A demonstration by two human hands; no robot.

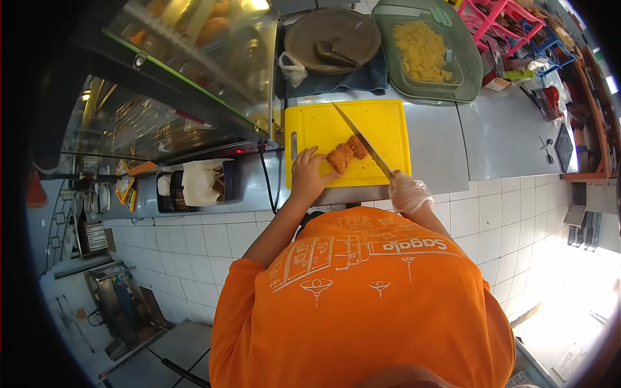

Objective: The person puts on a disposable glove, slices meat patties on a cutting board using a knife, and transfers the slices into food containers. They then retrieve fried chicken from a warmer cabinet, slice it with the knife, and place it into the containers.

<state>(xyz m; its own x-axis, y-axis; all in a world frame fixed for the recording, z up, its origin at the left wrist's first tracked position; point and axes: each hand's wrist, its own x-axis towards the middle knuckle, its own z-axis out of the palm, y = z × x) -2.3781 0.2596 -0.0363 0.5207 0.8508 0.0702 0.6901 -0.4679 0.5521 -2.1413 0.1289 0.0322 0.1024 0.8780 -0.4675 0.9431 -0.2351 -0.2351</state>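
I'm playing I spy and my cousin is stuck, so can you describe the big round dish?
Find the bright yellow cutting board on the metal counter. Just past its far edge, by a dark blue cloth, is the wide grey-brown dish. It's round with a dark tool in it, while the greenish box to its right holds yellow chunks.

The open way runs over the bare metal of the desk (pixel 438 145) to the right of the yellow cutting board (pixel 310 119), and over the board's far left part. The knife (pixel 363 140) slants across the board, barring a low sideways pass. Beyond stand the stone mortar (pixel 310 32) and green plastic tub (pixel 474 72); leftward, the glass display cabinet (pixel 213 58) and black cable (pixel 266 174) narrow the room.
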